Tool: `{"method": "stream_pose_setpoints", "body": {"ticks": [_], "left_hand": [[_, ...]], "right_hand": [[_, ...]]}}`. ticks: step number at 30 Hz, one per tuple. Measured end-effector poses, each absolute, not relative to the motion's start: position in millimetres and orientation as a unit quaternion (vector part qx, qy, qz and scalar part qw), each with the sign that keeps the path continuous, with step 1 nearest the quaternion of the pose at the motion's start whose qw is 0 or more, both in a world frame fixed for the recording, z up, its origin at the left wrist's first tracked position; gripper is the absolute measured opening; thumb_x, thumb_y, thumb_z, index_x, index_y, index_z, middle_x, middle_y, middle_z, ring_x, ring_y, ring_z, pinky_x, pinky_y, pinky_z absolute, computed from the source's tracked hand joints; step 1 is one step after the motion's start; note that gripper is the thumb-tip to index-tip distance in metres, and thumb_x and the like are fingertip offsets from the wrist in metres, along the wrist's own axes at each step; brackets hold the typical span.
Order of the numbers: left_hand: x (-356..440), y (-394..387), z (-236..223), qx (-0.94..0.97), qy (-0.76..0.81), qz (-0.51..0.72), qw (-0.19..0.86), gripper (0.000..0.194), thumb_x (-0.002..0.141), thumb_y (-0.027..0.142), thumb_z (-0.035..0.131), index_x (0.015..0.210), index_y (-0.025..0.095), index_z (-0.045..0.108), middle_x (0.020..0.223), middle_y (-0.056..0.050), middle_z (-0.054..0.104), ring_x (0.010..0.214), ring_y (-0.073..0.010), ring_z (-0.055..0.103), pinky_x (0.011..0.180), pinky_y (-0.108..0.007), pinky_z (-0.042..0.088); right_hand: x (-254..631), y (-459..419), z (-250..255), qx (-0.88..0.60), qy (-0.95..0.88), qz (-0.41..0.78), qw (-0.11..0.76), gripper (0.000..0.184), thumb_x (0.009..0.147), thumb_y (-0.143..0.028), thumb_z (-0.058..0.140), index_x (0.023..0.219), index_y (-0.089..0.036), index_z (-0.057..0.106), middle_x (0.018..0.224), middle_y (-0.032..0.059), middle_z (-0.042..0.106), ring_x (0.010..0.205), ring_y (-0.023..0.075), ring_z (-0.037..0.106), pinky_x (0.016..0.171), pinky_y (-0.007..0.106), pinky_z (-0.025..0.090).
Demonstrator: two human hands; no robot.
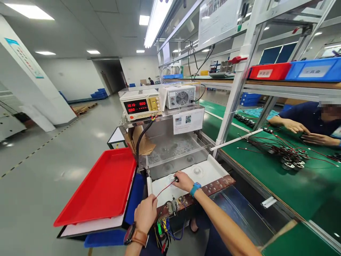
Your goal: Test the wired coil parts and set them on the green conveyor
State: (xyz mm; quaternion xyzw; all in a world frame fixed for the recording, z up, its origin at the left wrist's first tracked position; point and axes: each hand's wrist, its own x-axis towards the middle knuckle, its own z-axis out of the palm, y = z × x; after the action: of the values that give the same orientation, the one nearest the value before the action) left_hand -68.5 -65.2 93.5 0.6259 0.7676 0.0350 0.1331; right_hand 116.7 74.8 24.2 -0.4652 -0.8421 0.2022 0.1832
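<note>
A small dark wired component (176,180) sits at the fingertips of the right hand (184,181), partly hidden by them, its exact shape too small to make out. Its thin red lead (164,189) runs nearly straight across to the left hand (146,213), whose grip hides the far end.
</note>
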Motion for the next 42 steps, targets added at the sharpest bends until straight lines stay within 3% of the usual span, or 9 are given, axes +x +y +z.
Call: {"method": "stream_pose_setpoints", "body": {"ticks": [5,9,12,16,19,23,28,32,42], "left_hand": [[-88.3,-97.0,67.6,0.612,0.752,0.055,0.239,0.026,0.091,0.031,0.033,0.083,0.023,0.057,0.085,-0.006,0.073,0.087,-0.0218,0.068,0.068,-0.029,0.041],[-85.0,-115.8,30.8,0.519,0.702,0.191,0.449,0.040,0.086,0.059,0.033,0.077,0.022,0.047,0.053,0.001,0.060,0.050,-0.0142,0.061,0.049,-0.024,0.037],[-69.8,-122.9,15.3,0.415,0.639,0.257,0.594,0.062,0.066,0.083,0.039,0.076,0.022,0.044,0.047,0.005,0.054,0.034,-0.0106,0.050,0.036,-0.021,0.022],[-44.3,-120.9,22.2,0.367,0.557,0.298,0.683,0.063,0.060,0.081,0.050,0.076,0.020,0.047,0.045,0.005,0.056,0.027,-0.0060,0.040,0.031,-0.019,0.012],[-29.7,-113.5,35.1,0.359,0.521,0.325,0.703,0.057,0.068,0.075,0.052,0.076,0.018,0.049,0.042,0.004,0.056,0.023,-0.0028,0.029,0.030,-0.020,0.007],[-19.3,-102.7,52.7,0.372,0.475,0.347,0.718,0.049,0.078,0.064,0.052,0.077,0.015,0.051,0.043,0.003,0.056,0.026,-0.0006,0.022,0.033,-0.019,0.006],[-14.5,-84.1,79.5,0.342,0.373,0.386,0.771,0.036,0.079,0.045,0.064,0.093,0.014,0.055,0.068,-0.002,0.063,0.044,-0.0023,0.040,0.040,-0.015,0.025],[-11.1,-60.4,91.7,0.367,0.380,0.403,0.747,0.034,0.078,0.044,0.065,0.087,0.013,0.057,0.080,-0.007,0.066,0.061,-0.0085,0.059,0.053,-0.018,0.046],[1.3,-12.0,54.7,0.463,0.542,0.421,0.561,0.041,0.072,0.057,0.060,0.080,0.017,0.055,0.077,-0.002,0.063,0.064,-0.0139,0.066,0.057,-0.025,0.052]], "right_hand": [[85.1,97.7,-5.6,-0.517,-0.839,0.143,0.089,0.028,0.083,-0.037,0.062,0.101,-0.015,0.061,0.104,0.0117,0.065,0.094,0.0227,0.062,0.077,0.027,0.043],[76.1,101.2,-15.6,-0.520,-0.846,0.097,0.067,0.036,0.087,-0.048,0.055,0.103,-0.016,0.060,0.102,0.0138,0.067,0.091,0.0257,0.064,0.074,0.029,0.044],[73.9,104.9,-18.9,-0.530,-0.841,0.095,0.050,0.048,0.089,-0.059,0.045,0.103,-0.015,0.060,0.096,0.0165,0.068,0.091,0.0281,0.065,0.074,0.032,0.044],[77.2,108.5,-22.0,-0.528,-0.841,0.110,0.038,0.055,0.089,-0.065,0.039,0.103,-0.016,0.059,0.094,0.0165,0.069,0.091,0.0288,0.065,0.073,0.032,0.043],[85.0,108.1,-26.2,-0.517,-0.844,0.137,0.028,0.054,0.083,-0.066,0.049,0.109,-0.019,0.057,0.098,0.0134,0.069,0.092,0.0279,0.064,0.073,0.031,0.042],[92.9,107.1,-31.5,-0.514,-0.840,0.170,0.030,0.046,0.082,-0.052,0.058,0.116,-0.021,0.054,0.102,0.0100,0.068,0.094,0.0253,0.063,0.072,0.029,0.040],[91.6,107.0,-30.4,-0.531,-0.826,0.188,0.033,0.039,0.081,-0.044,0.059,0.113,-0.020,0.056,0.102,0.0102,0.068,0.094,0.0244,0.063,0.071,0.028,0.038],[92.0,106.1,-27.7,-0.528,-0.824,0.202,0.041,0.038,0.081,-0.041,0.059,0.112,-0.020,0.055,0.101,0.0095,0.068,0.094,0.0235,0.063,0.070,0.028,0.037],[96.3,111.5,-22.2,-0.532,-0.811,0.244,0.031,0.035,0.079,-0.036,0.059,0.112,-0.022,0.057,0.102,0.0083,0.068,0.092,0.0224,0.063,0.067,0.026,0.036]]}}
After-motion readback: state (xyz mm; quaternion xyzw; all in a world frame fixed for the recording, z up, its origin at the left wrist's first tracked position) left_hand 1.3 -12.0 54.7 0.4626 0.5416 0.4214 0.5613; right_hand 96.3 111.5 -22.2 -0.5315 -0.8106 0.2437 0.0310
